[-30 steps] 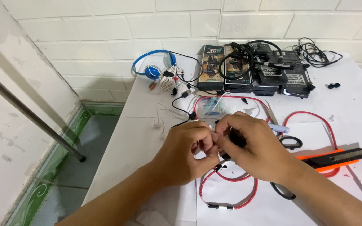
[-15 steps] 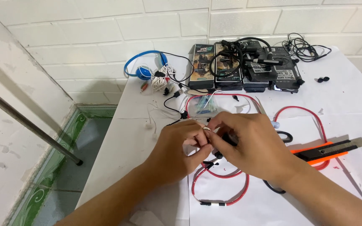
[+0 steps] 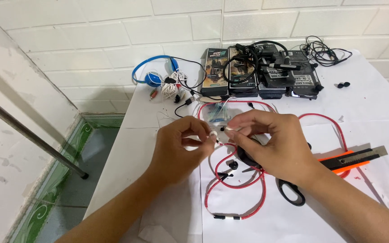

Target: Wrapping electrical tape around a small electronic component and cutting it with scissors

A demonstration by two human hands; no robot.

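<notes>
White brick wall [image 3: 113, 36] at 12 o'clock; white table [image 3: 383, 108] centre; green patterned floor [image 3: 64, 189] at 8 o'clock.

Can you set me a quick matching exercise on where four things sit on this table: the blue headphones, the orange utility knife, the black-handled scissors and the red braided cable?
Things:
1. blue headphones
2. orange utility knife
3. black-handled scissors
4. red braided cable

Places:
A. looped on the white table, under and in front of both hands
B. far left corner of the table, by the tiled wall
C. partly hidden beneath the right hand and wrist
D. right of the right hand, lying crosswise

Pairs: 1-B, 2-D, 3-C, 4-A
</notes>
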